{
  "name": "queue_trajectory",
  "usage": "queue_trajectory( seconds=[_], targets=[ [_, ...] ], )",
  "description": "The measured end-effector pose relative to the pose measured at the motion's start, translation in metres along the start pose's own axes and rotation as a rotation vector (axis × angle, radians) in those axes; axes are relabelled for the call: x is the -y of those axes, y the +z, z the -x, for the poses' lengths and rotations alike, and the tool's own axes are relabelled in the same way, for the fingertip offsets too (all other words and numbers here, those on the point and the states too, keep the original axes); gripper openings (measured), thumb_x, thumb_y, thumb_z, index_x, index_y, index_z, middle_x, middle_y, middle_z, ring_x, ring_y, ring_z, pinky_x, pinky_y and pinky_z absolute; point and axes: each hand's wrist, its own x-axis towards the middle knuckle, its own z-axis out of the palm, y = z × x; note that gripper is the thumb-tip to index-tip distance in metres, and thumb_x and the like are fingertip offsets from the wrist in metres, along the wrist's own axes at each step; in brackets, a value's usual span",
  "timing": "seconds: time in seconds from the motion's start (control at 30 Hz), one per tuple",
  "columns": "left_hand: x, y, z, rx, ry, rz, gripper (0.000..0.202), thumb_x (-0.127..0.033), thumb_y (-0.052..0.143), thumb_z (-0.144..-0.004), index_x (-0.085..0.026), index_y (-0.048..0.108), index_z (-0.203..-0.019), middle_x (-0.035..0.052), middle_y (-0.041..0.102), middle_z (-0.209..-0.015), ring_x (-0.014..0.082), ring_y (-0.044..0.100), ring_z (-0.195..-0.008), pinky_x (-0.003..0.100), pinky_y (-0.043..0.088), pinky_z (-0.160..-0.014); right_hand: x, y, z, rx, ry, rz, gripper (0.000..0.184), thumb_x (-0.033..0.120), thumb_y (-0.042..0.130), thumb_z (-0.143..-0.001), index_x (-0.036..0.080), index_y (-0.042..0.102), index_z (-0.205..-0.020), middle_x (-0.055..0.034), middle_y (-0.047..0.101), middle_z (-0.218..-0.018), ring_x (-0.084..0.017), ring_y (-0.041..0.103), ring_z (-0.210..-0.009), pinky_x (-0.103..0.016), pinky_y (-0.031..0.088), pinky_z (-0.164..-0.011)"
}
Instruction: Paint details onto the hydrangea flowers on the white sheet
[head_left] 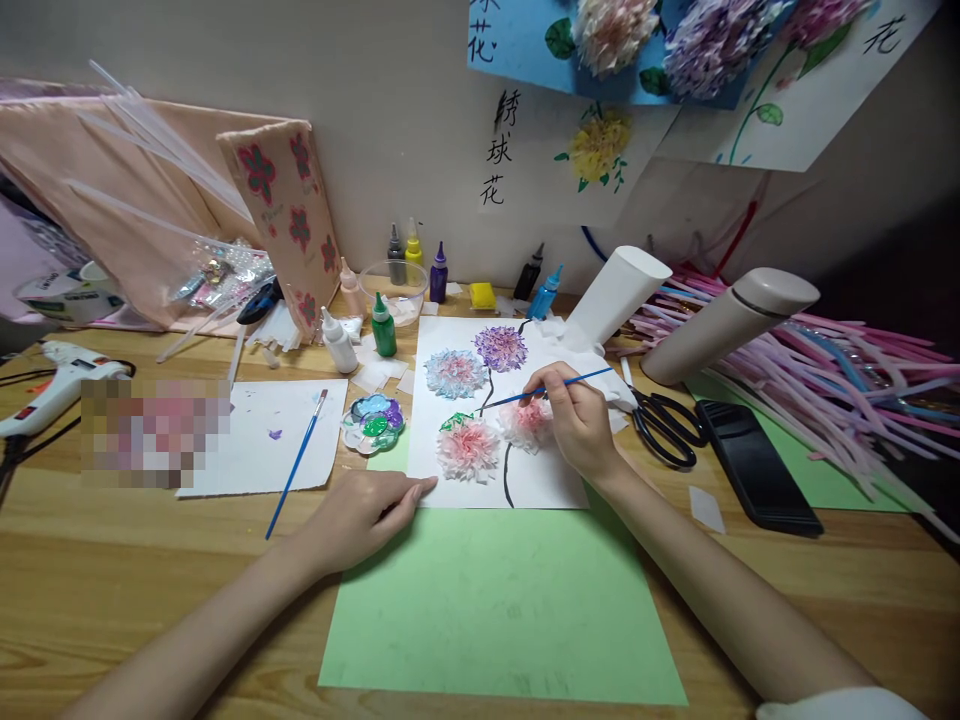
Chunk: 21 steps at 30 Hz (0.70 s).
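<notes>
My right hand [571,415] is closed around a slim blue paintbrush [589,378]. The brush's tip points left, close to the green paint above the lower-left pink flower [469,449]. Under it lies a white sheet [457,497] with ruffled blue, purple and pink flowers and dark painted stems. Another pink flower [523,425] is partly hidden by my right hand. My left hand [379,515] rests on the table with its index finger stretched onto the sheet's lower-left edge; it holds nothing. Beside it stands a flower-shaped palette [373,424] with green, blue and purple paint.
A second paintbrush [298,460] lies across a white paper [259,470] at left. Green card [495,610] lies beneath the sheet. Paint bottles [383,328] stand behind. Black-handled scissors [667,425], a phone [757,465], a tumbler [727,325] and a glue gun [56,390] flank the work.
</notes>
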Motion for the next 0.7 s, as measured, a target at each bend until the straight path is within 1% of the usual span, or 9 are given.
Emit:
queue_trajectory(
  seconds=[0.1,0.17,0.27,0.33,0.4,0.47,0.6,0.7],
  targets=[
    [0.000,0.000,0.000,-0.001,0.005,0.000,0.043,-0.032,0.031,-0.100,-0.015,0.070,-0.091,0.0020,0.065,-0.067,0.0113,0.055,-0.058,0.024,0.031,-0.056,0.000,0.000,0.000,0.044,0.001,0.026,0.034,0.036,0.036,-0.098,0.021,0.057,-0.075,-0.0010,0.058,-0.072,-0.015,0.057,-0.073,-0.030,0.042,-0.072],
    [0.000,0.000,0.000,-0.007,0.012,0.003,0.042,-0.031,0.031,-0.100,-0.015,0.070,-0.096,0.0017,0.065,-0.067,0.0114,0.056,-0.058,0.024,0.031,-0.056,0.000,0.000,0.000,0.070,-0.010,0.040,0.033,0.035,0.036,-0.098,0.021,0.057,-0.076,-0.0011,0.059,-0.073,-0.015,0.058,-0.075,-0.030,0.042,-0.073],
    [-0.001,0.000,0.001,-0.021,0.020,0.018,0.038,-0.029,0.033,-0.100,-0.017,0.068,-0.106,0.0017,0.068,-0.072,0.0115,0.059,-0.062,0.023,0.033,-0.058,0.005,-0.003,-0.001,0.024,-0.034,0.056,0.032,0.034,0.035,-0.098,0.021,0.058,-0.080,-0.0014,0.060,-0.077,-0.016,0.058,-0.078,-0.030,0.042,-0.076],
    [-0.002,0.001,0.001,-0.028,0.024,0.017,0.038,-0.029,0.033,-0.100,-0.017,0.068,-0.107,0.0021,0.070,-0.075,0.0117,0.060,-0.064,0.023,0.033,-0.059,0.011,-0.004,0.000,0.018,-0.039,0.074,0.029,0.034,0.036,-0.098,0.022,0.059,-0.084,-0.0017,0.061,-0.082,-0.016,0.058,-0.084,-0.031,0.042,-0.080],
    [-0.003,0.001,0.001,-0.029,0.024,-0.007,0.040,-0.030,0.032,-0.100,-0.016,0.069,-0.101,0.0023,0.069,-0.073,0.0118,0.060,-0.062,0.024,0.033,-0.058,0.019,-0.003,0.002,0.088,-0.032,0.090,0.024,0.033,0.039,-0.097,0.024,0.060,-0.091,-0.0017,0.062,-0.089,-0.017,0.058,-0.090,-0.031,0.041,-0.082],
    [-0.004,0.002,0.000,-0.030,0.028,-0.042,0.043,-0.031,0.031,-0.101,-0.016,0.070,-0.092,0.0021,0.068,-0.069,0.0122,0.058,-0.060,0.025,0.031,-0.057,0.028,0.002,0.005,0.199,-0.034,0.110,0.021,0.033,0.040,-0.097,0.026,0.060,-0.097,-0.0015,0.062,-0.095,-0.017,0.057,-0.095,-0.030,0.041,-0.083],
    [-0.004,0.004,0.000,-0.048,0.026,-0.062,0.043,-0.031,0.033,-0.100,-0.016,0.066,-0.078,0.0019,0.068,-0.069,0.0119,0.058,-0.060,0.026,0.030,-0.057,0.042,0.026,0.008,0.393,-0.100,0.119,0.020,0.031,0.041,-0.097,0.027,0.061,-0.100,-0.0019,0.062,-0.098,-0.017,0.055,-0.097,-0.030,0.042,-0.084],
    [-0.004,0.004,0.001,-0.057,0.016,-0.050,0.039,-0.029,0.037,-0.099,-0.016,0.063,-0.073,0.0012,0.067,-0.069,0.0111,0.057,-0.060,0.025,0.031,-0.058,0.048,0.045,0.007,0.481,-0.140,0.123,0.021,0.030,0.041,-0.096,0.026,0.061,-0.102,-0.0032,0.063,-0.100,-0.018,0.054,-0.099,-0.031,0.043,-0.085]
  ],
)
